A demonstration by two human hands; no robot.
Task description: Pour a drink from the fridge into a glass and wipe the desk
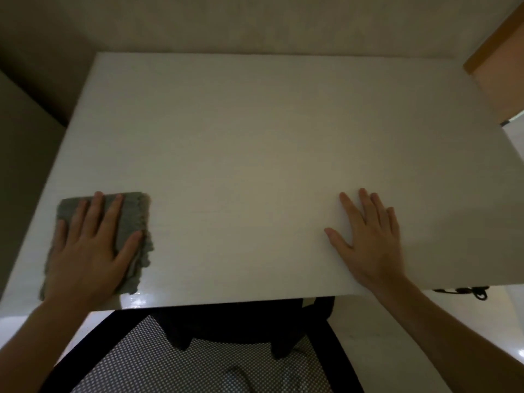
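A white desk (255, 154) fills the view. A folded grey cloth (133, 217) lies flat on its near left corner. My left hand (90, 248) presses down on the cloth with the fingers spread, the palm covering most of it. My right hand (368, 236) rests flat on the bare desk top at the near right, fingers apart, holding nothing. No glass or drink is in view.
A black chair with a dotted mesh seat (198, 361) stands tucked under the desk's front edge. A wooden-edged panel (499, 61) rises at the far right. A dark cable (465, 292) hangs below the desk's right end. Walls close in at the back and left.
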